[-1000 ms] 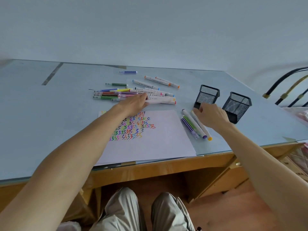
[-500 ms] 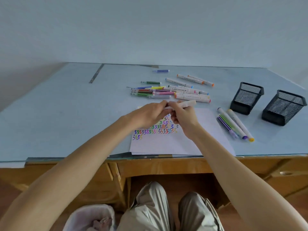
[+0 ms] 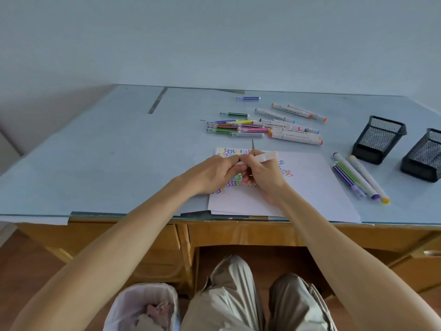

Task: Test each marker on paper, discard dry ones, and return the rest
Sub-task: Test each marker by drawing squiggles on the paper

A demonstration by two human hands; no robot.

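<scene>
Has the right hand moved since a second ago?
Yes. The right hand left the black mesh pen holders for the white scribbled paper, gripping the white marker with the left hand.

Bare forearms reaching in from the lower corners, no sleeves, no watch or rings showing on the left hand [image 3: 216, 172] or right hand [image 3: 261, 174]. Light grey-beige trousers [image 3: 235, 295], creased, at bottom centre.

paper sheet [image 3: 310, 187]: 1 | mesh pen holders [image 3: 379, 139]: 2 | bin [image 3: 143, 306]: 1
</scene>
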